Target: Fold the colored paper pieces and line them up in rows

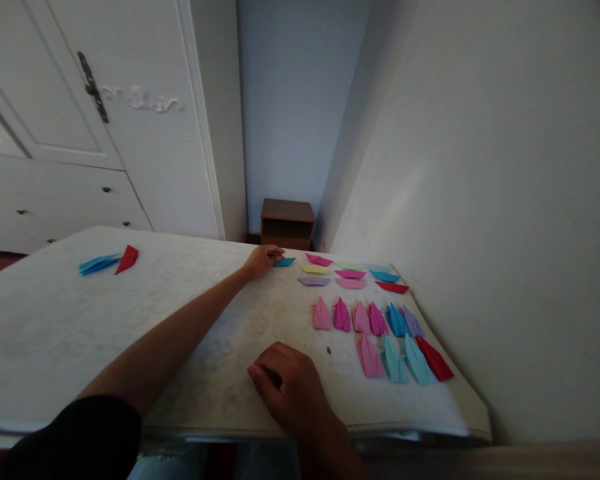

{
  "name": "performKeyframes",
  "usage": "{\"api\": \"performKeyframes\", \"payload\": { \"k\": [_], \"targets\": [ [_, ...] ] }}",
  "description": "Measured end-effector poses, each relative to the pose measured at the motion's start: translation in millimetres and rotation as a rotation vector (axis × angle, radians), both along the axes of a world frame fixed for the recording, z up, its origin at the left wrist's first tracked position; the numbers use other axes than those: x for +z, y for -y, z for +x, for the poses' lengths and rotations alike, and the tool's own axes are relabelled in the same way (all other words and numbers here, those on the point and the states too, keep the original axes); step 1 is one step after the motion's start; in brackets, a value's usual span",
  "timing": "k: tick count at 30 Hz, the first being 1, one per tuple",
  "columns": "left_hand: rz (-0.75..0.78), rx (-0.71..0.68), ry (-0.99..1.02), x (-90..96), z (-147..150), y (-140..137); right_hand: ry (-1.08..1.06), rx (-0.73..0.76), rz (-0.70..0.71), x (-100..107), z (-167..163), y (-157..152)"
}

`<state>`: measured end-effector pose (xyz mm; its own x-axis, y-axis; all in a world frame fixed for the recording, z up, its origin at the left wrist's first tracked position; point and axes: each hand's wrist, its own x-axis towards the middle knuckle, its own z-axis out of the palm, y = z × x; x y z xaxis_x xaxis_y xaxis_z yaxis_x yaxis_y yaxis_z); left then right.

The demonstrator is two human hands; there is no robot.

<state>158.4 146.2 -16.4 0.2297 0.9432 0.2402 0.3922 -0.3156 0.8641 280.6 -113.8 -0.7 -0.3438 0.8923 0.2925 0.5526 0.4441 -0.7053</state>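
Observation:
At the table's far side, my left hand [264, 261] is closed with its fingertips at one end of a blue folded paper boat [285, 262]. Its fingers partly hide the boat. My right hand [291, 387] rests near the front edge in a loose fist, with nothing seen in it. Right of the left hand lie flat paper boats in rows, among them a yellow boat [317, 269], a purple boat [313, 281] and a red boat [392, 287]. Nearer me are pointed folded paper pieces, including a pink one [321, 315] and a light blue one [393, 360].
On the table's [230, 373] left side lie a blue folded paper bundle [99, 265] and a red paper piece [127, 260]. A wall [505, 233] borders the right side. White cabinets [165, 160] and a brown wooden stand [287, 211] are beyond the far edge.

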Motion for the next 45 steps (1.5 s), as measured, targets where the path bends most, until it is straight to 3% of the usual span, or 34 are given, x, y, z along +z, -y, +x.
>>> {"api": "performKeyframes", "payload": {
  "k": [8, 16, 24, 33, 37, 41, 43, 45],
  "targets": [
    [0.026, 0.023, 0.028, -7.9, 21, -22, -0.032, -0.024, -0.046, 0, -2, -4],
    [0.063, 0.211, 0.187, -2.8, 4, -4, -0.057, -0.035, -0.075, 2, 0, -5],
    [0.003, 0.196, 0.216, 5.0, -42, 61, -0.052, -0.033, -0.072, 4, 1, -6],
    [-0.131, 0.100, 0.205, 18.7, -150, 160, -0.094, -0.087, -0.178, -1, -1, -13],
    [-0.092, 0.142, 0.141, 13.8, -178, 180, -0.090, -0.117, -0.210, 8, -34, -42],
    [0.039, 0.139, -0.017, 7.9, -180, 182, -0.060, 0.000, -0.069, 27, -102, -89],
    [0.075, 0.122, -0.061, 5.3, -178, 181, 0.066, 0.053, 0.022, 36, -143, -117],
    [0.077, 0.123, -0.059, 3.3, -177, 179, 0.354, 0.090, 0.158, 43, -183, -144]
  ]
}}
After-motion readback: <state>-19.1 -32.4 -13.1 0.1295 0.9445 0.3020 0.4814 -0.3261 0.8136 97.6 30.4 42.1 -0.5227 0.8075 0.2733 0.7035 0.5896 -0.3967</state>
